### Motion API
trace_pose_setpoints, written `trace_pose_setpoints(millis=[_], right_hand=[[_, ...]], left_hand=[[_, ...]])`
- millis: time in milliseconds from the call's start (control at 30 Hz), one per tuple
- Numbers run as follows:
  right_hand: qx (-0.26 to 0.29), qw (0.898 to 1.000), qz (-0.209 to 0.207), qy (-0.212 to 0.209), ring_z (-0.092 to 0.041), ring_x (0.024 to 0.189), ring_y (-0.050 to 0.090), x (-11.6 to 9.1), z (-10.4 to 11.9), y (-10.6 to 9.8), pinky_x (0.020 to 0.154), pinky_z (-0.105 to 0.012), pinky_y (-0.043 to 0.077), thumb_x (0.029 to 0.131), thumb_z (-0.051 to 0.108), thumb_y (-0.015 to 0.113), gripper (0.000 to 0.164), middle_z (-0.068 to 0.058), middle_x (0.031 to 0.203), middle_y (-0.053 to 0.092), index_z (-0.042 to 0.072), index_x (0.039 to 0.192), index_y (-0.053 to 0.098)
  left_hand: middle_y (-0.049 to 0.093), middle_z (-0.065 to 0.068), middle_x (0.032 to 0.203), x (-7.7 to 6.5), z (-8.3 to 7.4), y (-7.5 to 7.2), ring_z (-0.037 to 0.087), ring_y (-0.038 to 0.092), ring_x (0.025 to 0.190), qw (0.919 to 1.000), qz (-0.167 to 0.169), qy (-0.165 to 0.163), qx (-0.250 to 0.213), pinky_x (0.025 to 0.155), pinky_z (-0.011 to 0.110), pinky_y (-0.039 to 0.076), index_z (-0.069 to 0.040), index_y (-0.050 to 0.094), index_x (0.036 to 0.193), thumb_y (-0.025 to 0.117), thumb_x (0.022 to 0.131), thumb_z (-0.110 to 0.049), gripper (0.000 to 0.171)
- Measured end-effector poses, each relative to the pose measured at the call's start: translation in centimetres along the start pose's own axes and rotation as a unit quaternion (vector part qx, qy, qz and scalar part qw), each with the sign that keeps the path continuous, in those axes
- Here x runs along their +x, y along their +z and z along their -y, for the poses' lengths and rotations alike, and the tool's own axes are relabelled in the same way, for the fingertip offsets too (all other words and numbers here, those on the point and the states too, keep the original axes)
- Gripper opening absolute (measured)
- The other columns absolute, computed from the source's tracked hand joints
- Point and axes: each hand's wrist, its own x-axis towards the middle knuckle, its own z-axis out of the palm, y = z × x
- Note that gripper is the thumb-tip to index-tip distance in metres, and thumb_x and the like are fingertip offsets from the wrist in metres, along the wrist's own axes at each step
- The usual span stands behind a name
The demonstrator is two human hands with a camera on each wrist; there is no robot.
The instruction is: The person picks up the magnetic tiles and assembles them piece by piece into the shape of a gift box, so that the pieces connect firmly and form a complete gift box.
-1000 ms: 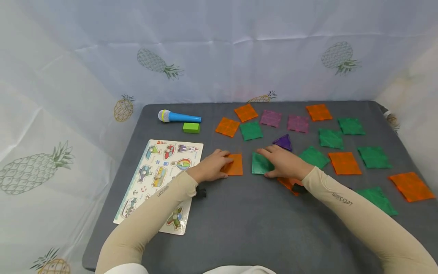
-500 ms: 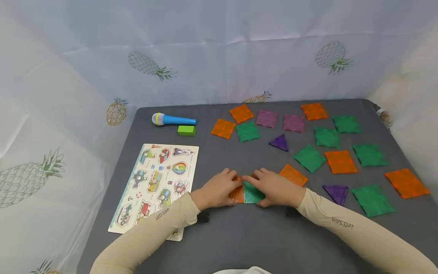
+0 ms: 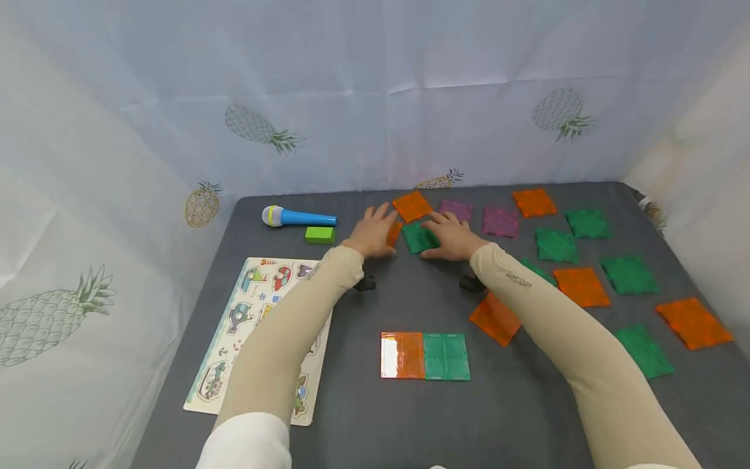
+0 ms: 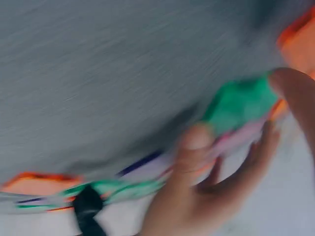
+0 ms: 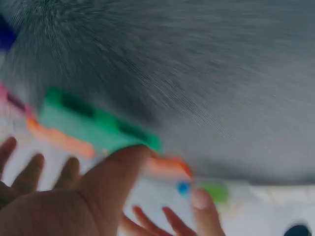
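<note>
In the head view my left hand (image 3: 372, 233) reaches over an orange square tile (image 3: 394, 233) toward the back of the table, partly covering it. Just right of it, my right hand (image 3: 451, 236) has spread fingers at a green square tile (image 3: 417, 238). Both wrist views are blurred; in them the fingers look loosely spread close to the tiles. Nearer the body, another orange tile (image 3: 402, 355) and another green tile (image 3: 446, 357) lie flat, edge to edge, with neither hand on them.
More orange, green and pink-purple tiles (image 3: 500, 221) are scattered at the back and right. A picture puzzle board (image 3: 240, 319) lies left under the left forearm. Behind it are a blue toy microphone (image 3: 307, 217) and a lime green block (image 3: 319, 235). A pineapple-print curtain (image 3: 334, 150) backs the table.
The hands slid one orange and one green tile together near the table's middle, then let go. Both hands have since moved away from the body to the back tiles.
</note>
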Motion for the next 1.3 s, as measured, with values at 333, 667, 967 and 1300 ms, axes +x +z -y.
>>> trace_pose_setpoints(millis=[333,667,967,1300], right_hand=[[-0.085,0.994,-0.016,-0.059,-0.031,0.132,0.036,0.6,0.3,1.8,0.104,-0.06,0.027,0.079,0.06,0.06,0.081,-0.008,0.14,0.049,0.018,0.144,0.035],[-0.108,0.982,-0.065,-0.143,-0.03,0.117,0.051,-9.6,2.5,3.5,0.091,-0.052,0.044,0.081,0.059,0.059,0.07,-0.008,0.128,0.056,0.019,0.137,0.047],[-0.103,0.978,-0.071,-0.164,-0.026,0.111,0.051,-11.7,4.6,6.2,0.086,-0.046,0.048,0.085,0.055,0.055,0.06,-0.007,0.126,0.054,0.017,0.132,0.052],[-0.065,0.983,0.016,-0.17,-0.036,0.132,0.034,-13.8,5.6,5.7,0.1,-0.058,0.034,0.07,0.069,0.059,0.093,-0.016,0.147,0.033,0.018,0.145,0.035]], left_hand=[[0.038,0.006,0.144,-0.5,3.7,2.6,0.03,0.031,0.129,0.999,-0.009,0.028,0.032,0.102,0.051,0.033,-0.014,0.038,0.143,0.066,0.082,-0.046,0.074],[0.051,0.01,0.121,-8.2,-1.7,5.7,0.024,0.048,0.103,0.9904,-0.058,0.124,0.02,0.089,0.038,0.046,-0.01,0.05,0.134,0.067,0.077,-0.055,0.075],[0.046,0.01,0.129,-10.6,-6.4,7.5,0.027,0.046,0.105,0.9816,-0.029,0.168,0.086,0.087,0.041,0.048,-0.011,0.043,0.139,0.046,0.089,-0.057,0.068],[0.023,0.012,0.151,-13.1,-6.8,7.4,0.032,0.029,0.131,0.984,0.043,0.156,0.075,0.106,0.052,0.031,-0.01,0.025,0.148,0.067,0.066,-0.067,0.109]])
